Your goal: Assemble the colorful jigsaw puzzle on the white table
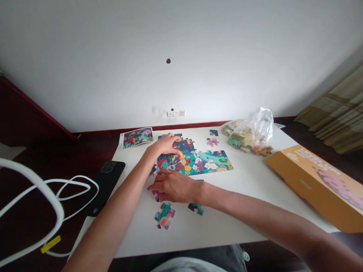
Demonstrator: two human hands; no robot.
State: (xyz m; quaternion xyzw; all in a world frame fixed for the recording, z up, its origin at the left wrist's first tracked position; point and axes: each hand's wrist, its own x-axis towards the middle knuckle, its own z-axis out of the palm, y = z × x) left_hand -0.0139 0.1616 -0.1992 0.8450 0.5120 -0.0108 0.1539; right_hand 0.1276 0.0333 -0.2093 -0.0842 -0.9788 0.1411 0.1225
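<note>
A partly joined jigsaw puzzle (198,163) with rabbits and bright leaves lies on a white table (244,217). My left hand (166,145) rests on its upper left part, fingertips among the pieces. My right hand (173,186) lies just below the puzzle, its fingertips over a purple puzzle piece (157,195). Two joined pieces (165,215) sit near the table's front, with a teal and dark piece (196,208) to their right. Farther back lie a small purple piece (212,142) and a dark piece (213,132). A printed picture card (136,137) lies at the far left corner.
A clear plastic bag of puzzle pieces (249,134) stands at the back right. An orange box (319,184) overhangs the right edge. A black phone (104,187) lies by the left edge, near a white cable (75,188). A wall behind has power sockets (176,113).
</note>
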